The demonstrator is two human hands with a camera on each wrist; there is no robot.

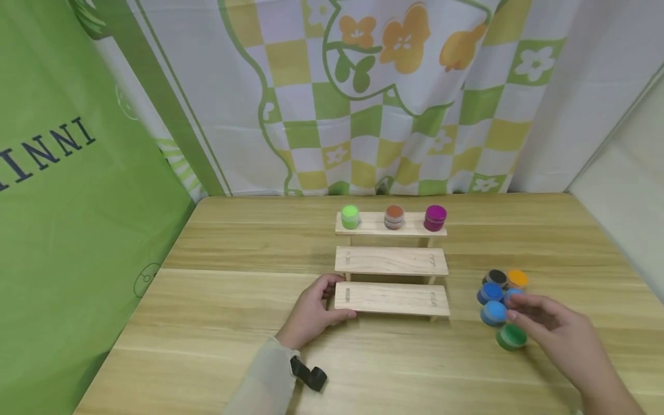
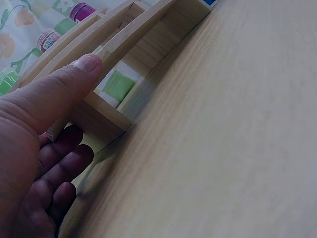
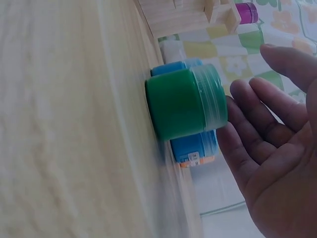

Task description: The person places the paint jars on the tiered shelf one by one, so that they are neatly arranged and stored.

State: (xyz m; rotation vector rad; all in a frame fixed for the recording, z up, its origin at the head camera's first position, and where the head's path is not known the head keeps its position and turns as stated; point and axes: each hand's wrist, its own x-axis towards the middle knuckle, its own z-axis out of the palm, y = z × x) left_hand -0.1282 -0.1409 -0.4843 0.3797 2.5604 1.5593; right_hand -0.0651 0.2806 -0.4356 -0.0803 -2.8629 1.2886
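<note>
A three-tier wooden step rack [image 1: 391,261] stands on the table. My left hand [image 1: 310,310] grips the left end of its lowest board, thumb over the front edge [image 2: 81,69] and fingers curled behind. On the top board sit a light green paint jar [image 1: 350,217], a brown one [image 1: 394,217] and a purple one [image 1: 435,218]. My right hand [image 1: 568,337] hovers at the jars on the right, its fingers parted and holding nothing. Nearest it are a green jar [image 3: 176,104] and a light blue jar [image 1: 513,296], partly hidden by the fingertips.
Beside the right hand also stand a black jar [image 1: 495,279], an orange jar [image 1: 517,279], a dark blue jar [image 1: 490,293] and another blue jar [image 1: 494,313]. A patterned curtain [image 1: 353,115] hangs behind the table [image 1: 233,288]; green cloth [image 1: 67,230] hangs at left.
</note>
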